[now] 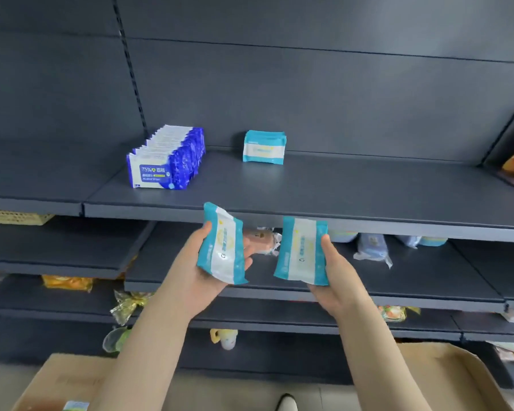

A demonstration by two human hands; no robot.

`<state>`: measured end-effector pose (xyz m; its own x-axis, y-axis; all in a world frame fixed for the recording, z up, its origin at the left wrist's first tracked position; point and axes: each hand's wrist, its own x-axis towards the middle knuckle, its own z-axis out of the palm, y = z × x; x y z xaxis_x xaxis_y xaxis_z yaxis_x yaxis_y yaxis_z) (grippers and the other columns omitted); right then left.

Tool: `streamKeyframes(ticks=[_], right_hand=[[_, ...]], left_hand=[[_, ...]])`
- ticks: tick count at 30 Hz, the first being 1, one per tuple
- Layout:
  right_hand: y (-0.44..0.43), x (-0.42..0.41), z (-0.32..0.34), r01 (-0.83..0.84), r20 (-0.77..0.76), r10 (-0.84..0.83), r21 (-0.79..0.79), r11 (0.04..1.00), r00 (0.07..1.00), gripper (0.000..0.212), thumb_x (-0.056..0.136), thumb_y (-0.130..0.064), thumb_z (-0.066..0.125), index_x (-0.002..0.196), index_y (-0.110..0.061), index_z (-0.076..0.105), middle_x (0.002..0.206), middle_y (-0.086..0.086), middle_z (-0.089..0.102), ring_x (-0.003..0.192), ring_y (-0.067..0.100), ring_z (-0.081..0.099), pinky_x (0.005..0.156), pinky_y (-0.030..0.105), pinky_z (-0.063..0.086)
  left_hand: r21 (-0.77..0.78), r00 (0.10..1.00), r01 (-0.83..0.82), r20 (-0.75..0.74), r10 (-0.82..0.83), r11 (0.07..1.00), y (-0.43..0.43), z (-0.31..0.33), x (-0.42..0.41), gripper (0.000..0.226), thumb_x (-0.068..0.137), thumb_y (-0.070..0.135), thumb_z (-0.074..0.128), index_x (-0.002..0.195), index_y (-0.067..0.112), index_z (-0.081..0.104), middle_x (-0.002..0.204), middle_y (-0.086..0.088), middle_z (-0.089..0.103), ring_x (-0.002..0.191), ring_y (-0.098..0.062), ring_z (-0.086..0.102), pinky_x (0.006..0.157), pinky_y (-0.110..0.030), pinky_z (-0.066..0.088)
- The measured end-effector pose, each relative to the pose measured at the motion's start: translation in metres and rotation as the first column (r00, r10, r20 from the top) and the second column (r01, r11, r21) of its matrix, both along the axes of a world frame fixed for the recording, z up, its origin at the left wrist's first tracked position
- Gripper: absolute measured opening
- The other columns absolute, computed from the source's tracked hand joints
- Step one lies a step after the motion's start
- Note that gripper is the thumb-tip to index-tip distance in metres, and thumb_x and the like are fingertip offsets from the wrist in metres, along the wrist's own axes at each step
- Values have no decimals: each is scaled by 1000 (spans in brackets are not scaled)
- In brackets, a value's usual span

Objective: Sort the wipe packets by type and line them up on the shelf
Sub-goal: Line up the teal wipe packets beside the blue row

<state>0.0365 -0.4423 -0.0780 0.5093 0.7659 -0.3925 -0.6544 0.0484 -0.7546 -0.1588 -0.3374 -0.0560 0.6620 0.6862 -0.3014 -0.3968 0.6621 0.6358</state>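
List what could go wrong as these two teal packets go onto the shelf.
The lone teal packet stands upright by itself; a nudge while placing could topple it.
The left hand grips the left packet, the right hand the right packet; released together, either could slump over.

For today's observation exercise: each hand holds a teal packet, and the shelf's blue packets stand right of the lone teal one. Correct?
No: the head view shows the blue packets left of the lone teal packet. Left hand and right hand each hold a teal packet.
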Motion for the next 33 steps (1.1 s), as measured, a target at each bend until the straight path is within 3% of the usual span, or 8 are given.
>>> streamKeyframes(ticks=[3, 10, 16, 20, 24, 27, 30, 33], right_hand=[[46, 34, 4, -26, 121, 26, -4, 1000, 992, 26, 105, -31, 44, 108, -15, 64, 87, -1, 76, 75, 12, 71, 69, 30, 55], [162, 115, 29, -96, 281, 65, 98, 991, 958, 23, 97, -10, 59, 120, -10, 53, 117, 10, 71, 99, 23, 72, 79, 40, 60], [249, 158, 29, 32, 306, -65, 110, 993, 950, 14, 99, -15, 58, 112, -20, 52, 117, 5, 66, 103, 22, 69, 78, 32, 58], [294, 167, 24, 149, 447, -151, 39, 988, 882, 8, 97, -17, 61, 101, -18, 54, 102, 0, 65, 87, 11, 59, 67, 19, 44], [323, 169, 12, 174, 409, -193, 85, 981, 892, 17, 95, -5, 61, 96, -18, 50, 111, 7, 63, 95, 18, 67, 67, 23, 56], [332, 171, 0, 143, 406, -165, 85, 986, 899, 16, 97, -2, 57, 102, -16, 50, 114, 4, 63, 101, 20, 69, 74, 29, 60], [337, 174, -3, 106, 405, -138, 100, 989, 904, 2, 102, -13, 52, 100, -13, 52, 112, 12, 64, 99, 28, 70, 80, 34, 60], [337, 175, -4, 73, 407, -94, 68, 995, 909, 20, 105, -29, 44, 102, -14, 56, 114, 10, 65, 104, 25, 69, 90, 37, 57]], left_hand=[[50, 999, -16, -31, 17, 999, 41, 6, 19, 45, 96, 40, 50, 134, 18, 56, 130, -15, 64, 115, -42, 62, 100, -58, 46], [89, 965, -94, -238, 113, 992, 131, 21, 83, 33, 98, 40, 51, 120, 19, 64, 112, -12, 73, 101, -31, 71, 80, -49, 58], [226, 875, -162, -417, 246, 961, 189, 22, 119, 21, 99, 25, 57, 118, 20, 62, 113, -5, 72, 100, -22, 70, 77, -44, 57], [346, 819, -134, -489, 300, 929, 224, 13, 128, 23, 97, 28, 60, 119, 24, 62, 110, 3, 71, 98, -14, 69, 71, -33, 57], [510, 708, -55, -586, 394, 858, 262, 8, 137, 31, 88, 26, 72, 117, 22, 60, 109, 5, 70, 97, -11, 67, 78, -33, 56], [635, 687, 100, -601, 408, 766, 291, 13, 149, 31, 86, 22, 75, 113, 25, 60, 106, 11, 66, 95, -2, 63, 68, -22, 50], [759, 657, 365, -620, 429, 539, 319, 18, 170, 29, 81, 19, 78, 107, 27, 68, 105, 15, 68, 97, 1, 63, 82, -23, 51], [786, 643, 526, -618, 453, 325, 339, 21, 200, 26, 78, 22, 78, 102, 29, 71, 100, 17, 66, 95, 1, 61, 84, -22, 46]])
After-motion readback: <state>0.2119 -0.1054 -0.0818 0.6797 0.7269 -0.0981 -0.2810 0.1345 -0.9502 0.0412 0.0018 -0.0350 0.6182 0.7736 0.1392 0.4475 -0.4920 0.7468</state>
